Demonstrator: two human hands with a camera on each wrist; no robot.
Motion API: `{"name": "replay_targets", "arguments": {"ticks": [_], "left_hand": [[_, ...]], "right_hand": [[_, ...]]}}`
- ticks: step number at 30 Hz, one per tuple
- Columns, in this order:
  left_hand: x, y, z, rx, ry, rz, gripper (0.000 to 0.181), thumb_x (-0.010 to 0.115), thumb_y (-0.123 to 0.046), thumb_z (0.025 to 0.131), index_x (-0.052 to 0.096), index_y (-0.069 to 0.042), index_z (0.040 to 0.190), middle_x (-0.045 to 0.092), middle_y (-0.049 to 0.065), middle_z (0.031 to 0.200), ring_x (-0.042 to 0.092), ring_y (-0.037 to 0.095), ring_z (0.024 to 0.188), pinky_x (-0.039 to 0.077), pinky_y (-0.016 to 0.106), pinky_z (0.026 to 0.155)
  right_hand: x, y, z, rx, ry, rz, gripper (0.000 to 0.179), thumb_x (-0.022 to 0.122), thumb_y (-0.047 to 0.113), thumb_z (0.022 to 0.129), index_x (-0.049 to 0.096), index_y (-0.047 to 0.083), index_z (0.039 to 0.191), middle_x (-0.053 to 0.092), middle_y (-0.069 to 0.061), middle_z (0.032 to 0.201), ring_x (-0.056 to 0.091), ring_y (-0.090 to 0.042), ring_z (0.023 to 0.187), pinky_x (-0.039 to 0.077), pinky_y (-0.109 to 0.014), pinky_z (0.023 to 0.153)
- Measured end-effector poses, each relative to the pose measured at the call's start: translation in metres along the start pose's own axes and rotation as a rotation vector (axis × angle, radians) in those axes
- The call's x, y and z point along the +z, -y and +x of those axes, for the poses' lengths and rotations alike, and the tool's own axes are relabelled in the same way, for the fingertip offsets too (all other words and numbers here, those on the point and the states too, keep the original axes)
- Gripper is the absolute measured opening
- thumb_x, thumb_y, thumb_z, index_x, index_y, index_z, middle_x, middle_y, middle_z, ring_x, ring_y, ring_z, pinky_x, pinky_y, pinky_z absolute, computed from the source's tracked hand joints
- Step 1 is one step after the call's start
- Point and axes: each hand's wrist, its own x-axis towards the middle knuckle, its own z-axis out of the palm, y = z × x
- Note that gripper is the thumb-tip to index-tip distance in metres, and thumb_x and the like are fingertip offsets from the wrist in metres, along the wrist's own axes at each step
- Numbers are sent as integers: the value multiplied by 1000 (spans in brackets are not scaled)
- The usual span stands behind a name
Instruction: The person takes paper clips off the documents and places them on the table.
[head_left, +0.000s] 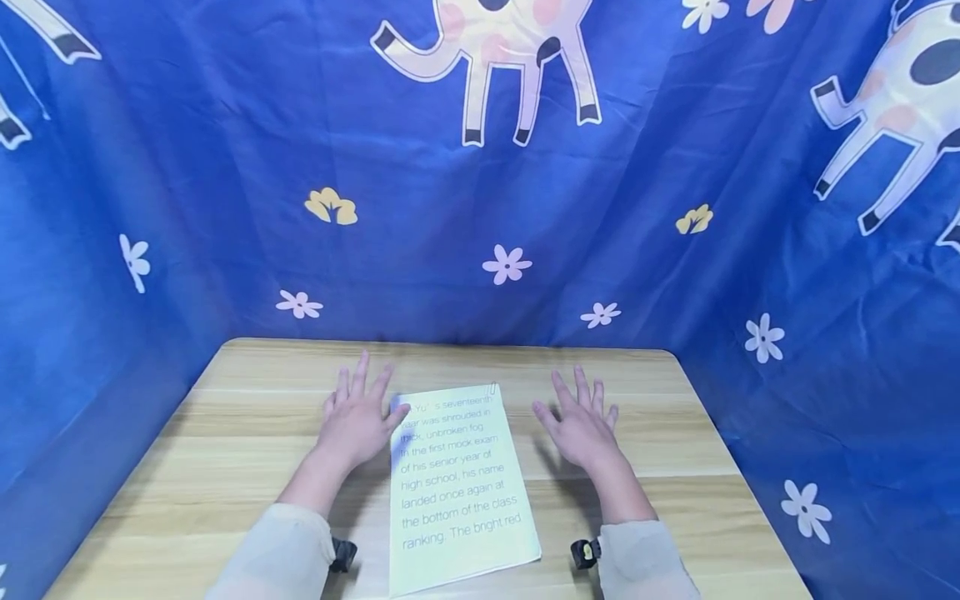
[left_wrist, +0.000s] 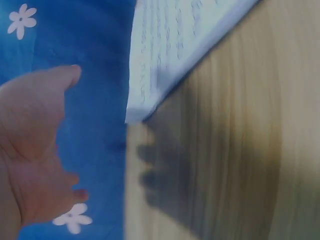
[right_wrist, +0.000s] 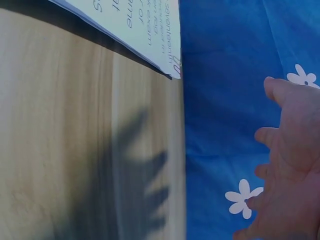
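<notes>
A stack of printed paper sheets (head_left: 457, 492) lies slightly turned on the table, its large English text facing me. At its top right corner sits a paper clip (head_left: 492, 388), which also shows as a reddish clip (right_wrist: 176, 65) in the right wrist view. My left hand (head_left: 358, 425), fingers spread, hovers beside the stack's upper left edge, the thumb overlapping that edge in the head view. To the right of the sheets, my right hand (head_left: 581, 429) is held above the table with fingers apart. Neither hand holds anything.
The light wood table (head_left: 675, 500) ends at a blue curtain (head_left: 420, 275) with flowers and animal figures, which surrounds it at the back and sides. Dark wrist devices (head_left: 343, 555) sit at both cuffs. Shadows of the hands fall on the wood.
</notes>
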Motion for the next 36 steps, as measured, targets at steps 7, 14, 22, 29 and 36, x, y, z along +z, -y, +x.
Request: {"name": "replay_targets", "arguments": {"ticks": [7,14,22,29,36], "left_hand": [[13,0,23,-106,31,-289,83,60,-45,107,24,-7,171,16,32,175,27,61,156,23,80,124],[23,7,35,-152,83,-230,70,51,-38,111,36,8,161,40,42,156,48,59,142,41,70,120],[32,12,35,-135,63,-205,56,56,-29,108,52,9,149,48,38,147,49,51,139,44,64,119],[33,9,34,-142,13,-247,42,58,-20,105,61,8,137,57,36,140,57,50,133,47,62,116],[34,10,34,-204,23,-478,30,59,-19,105,60,1,128,63,26,134,60,43,127,47,59,114]], "right_hand": [[15,-8,2,-63,-71,132,78,47,66,109,19,34,174,-3,-7,185,-8,-49,168,4,-81,128],[29,-14,-2,-83,-90,281,77,58,52,109,22,33,174,1,-7,185,1,-50,169,14,-80,127],[36,-10,-1,-72,-90,412,72,62,41,109,28,30,172,10,-14,183,29,-54,161,29,-77,124],[41,-7,0,-63,-76,455,70,60,39,110,30,28,172,13,-15,182,34,-55,159,29,-77,125],[44,-5,4,-64,-34,587,73,65,37,108,30,27,171,19,-15,180,30,-52,161,29,-76,125]]}}
